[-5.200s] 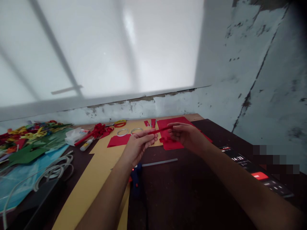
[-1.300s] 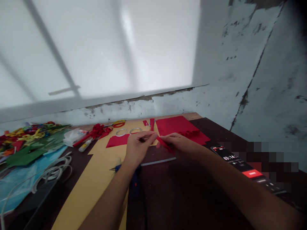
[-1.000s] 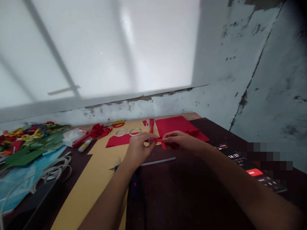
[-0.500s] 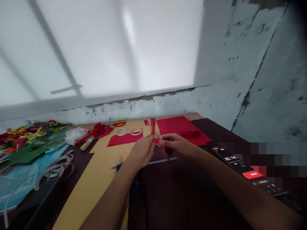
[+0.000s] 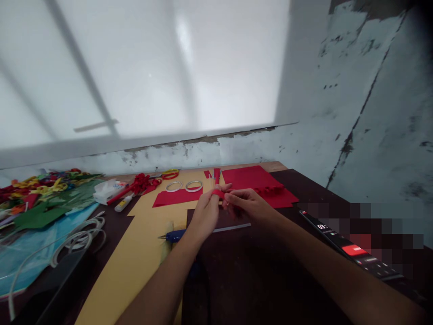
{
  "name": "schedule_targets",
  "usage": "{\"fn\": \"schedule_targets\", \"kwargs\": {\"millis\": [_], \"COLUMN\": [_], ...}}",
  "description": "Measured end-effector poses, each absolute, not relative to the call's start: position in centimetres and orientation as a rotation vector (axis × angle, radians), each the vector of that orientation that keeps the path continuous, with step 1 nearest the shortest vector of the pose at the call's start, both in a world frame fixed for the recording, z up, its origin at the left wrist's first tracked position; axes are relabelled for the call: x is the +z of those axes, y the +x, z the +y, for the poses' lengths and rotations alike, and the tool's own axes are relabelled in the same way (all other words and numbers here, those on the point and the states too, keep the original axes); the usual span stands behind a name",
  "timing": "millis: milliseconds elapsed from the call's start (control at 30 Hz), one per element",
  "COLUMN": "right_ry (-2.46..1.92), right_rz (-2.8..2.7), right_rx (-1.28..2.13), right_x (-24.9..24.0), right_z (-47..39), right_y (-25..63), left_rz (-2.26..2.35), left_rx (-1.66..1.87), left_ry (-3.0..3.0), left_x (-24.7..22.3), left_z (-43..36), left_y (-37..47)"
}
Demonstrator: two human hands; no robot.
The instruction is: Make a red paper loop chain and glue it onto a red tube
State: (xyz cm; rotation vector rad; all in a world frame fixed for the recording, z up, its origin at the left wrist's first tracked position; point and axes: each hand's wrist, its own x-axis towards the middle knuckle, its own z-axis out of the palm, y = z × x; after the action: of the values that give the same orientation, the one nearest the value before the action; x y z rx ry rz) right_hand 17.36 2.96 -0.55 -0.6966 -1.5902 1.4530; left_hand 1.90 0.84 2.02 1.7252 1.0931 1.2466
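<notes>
A small red strip is curled between my two hands above the dark table. My left hand is closed on it, the strip lying across its fingers. From the right, my right hand pinches the strip's other end. Just beyond the hands are red paper strips and thin sticks. A clear glue stick lies below them, in line with a blue glue gun that my left forearm partly covers.
Yellow card, two silver rings, scissors and a glue bottle lie left. Red sheets are behind my right hand; a phone is at right. Colourful scraps and a white cable sit far left.
My left hand has turned and lifted some fingers, with the red strip now bent across them. More of the blue glue gun shows. The view has shifted slightly.
</notes>
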Motion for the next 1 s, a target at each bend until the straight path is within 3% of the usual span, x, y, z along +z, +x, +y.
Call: {"fn": "schedule_targets", "kwargs": {"millis": [267, 467, 800, 1000], "right_ry": [-0.881, -0.890, -0.727, -0.780], "right_rz": [-1.698, -1.739, -1.492, -1.499], "right_rx": [1.305, 1.341, 1.632, 1.521], "right_x": [0.9, -0.1, -1.2, -0.6], "right_z": [2.8, 3.4, 3.1, 2.9], "right_y": [18.2, 18.2, 17.5, 17.4], "left_rz": [1.342, 1.417, 1.084, 1.121], "left_rx": [1.204, 0.891, 1.182, 1.285], "left_ry": [2.127, 2.596, 2.005, 1.847], "left_x": [1.3, 1.5, 1.5, 1.3], "left_z": [1.8, 1.5, 0.6, 1.1], "left_y": [0.3, -0.3, 1.9, 1.9]}}
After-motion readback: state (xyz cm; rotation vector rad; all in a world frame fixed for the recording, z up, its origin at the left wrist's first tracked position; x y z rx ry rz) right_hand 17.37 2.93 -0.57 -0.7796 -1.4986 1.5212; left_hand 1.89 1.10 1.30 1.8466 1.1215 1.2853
